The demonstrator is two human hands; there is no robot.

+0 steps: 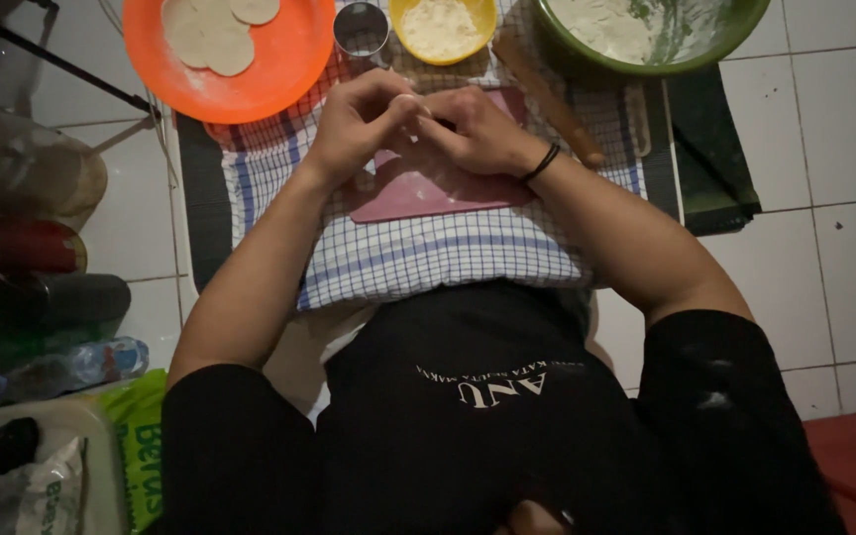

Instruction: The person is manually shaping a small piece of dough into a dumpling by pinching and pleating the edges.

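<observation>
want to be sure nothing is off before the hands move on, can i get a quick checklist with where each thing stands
1. Left hand and right hand meet over the pink board: ok.
2. Small pale piece pinched at the fingertips: ok; its shape, cannot tell.
3. Orange plate holds flat dough rounds: ok.
4. Yellow bowl of flour within reach: ok.
5. Rolling pin lies clear beside the right hand: ok.

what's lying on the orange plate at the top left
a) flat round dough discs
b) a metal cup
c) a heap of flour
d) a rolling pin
a: the orange plate bears pale flat round dough discs; the rolling pin lies on the checked cloth, the flour sits in the yellow bowl, and the metal cup stands beside the plate.
</observation>
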